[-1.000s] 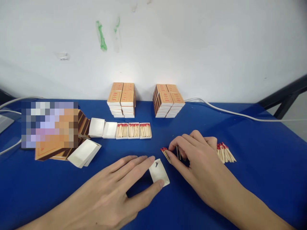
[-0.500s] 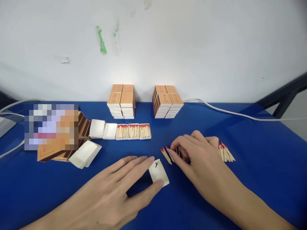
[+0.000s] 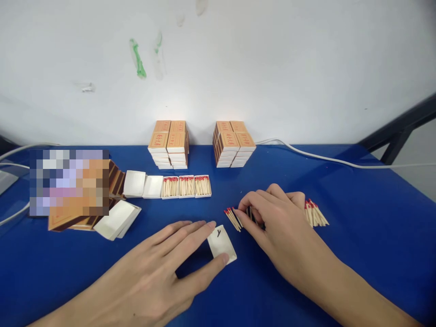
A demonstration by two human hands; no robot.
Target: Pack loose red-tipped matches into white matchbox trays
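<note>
A small white matchbox tray point(image 3: 223, 244) with a dark mark inside lies on the blue table point(image 3: 245, 290). My left hand point(image 3: 170, 265) holds it by two edges, between thumb and index finger. Several red-tipped matches point(image 3: 232, 220) lie just right of the tray. Over them, my right hand point(image 3: 281, 229) is curled, its thumb and index finger closed at the matches; the palm hides most of what lies beneath. Past that hand's far side rests a pile of loose matches point(image 3: 316, 214).
Three match-filled trays point(image 3: 186, 186) form a row with pale trays point(image 3: 152, 187) at their left. Two matchbox stacks, the left stack point(image 3: 169, 145) and right stack point(image 3: 234, 144), stand by the wall. More trays point(image 3: 116, 220) and matchbox sleeves point(image 3: 73, 221) lie left. A white cable point(image 3: 316, 159) runs along the back.
The whole view has shifted slightly, so everything appears a little further left. Both hands keep nearly the same pose at the tray and the matches.
</note>
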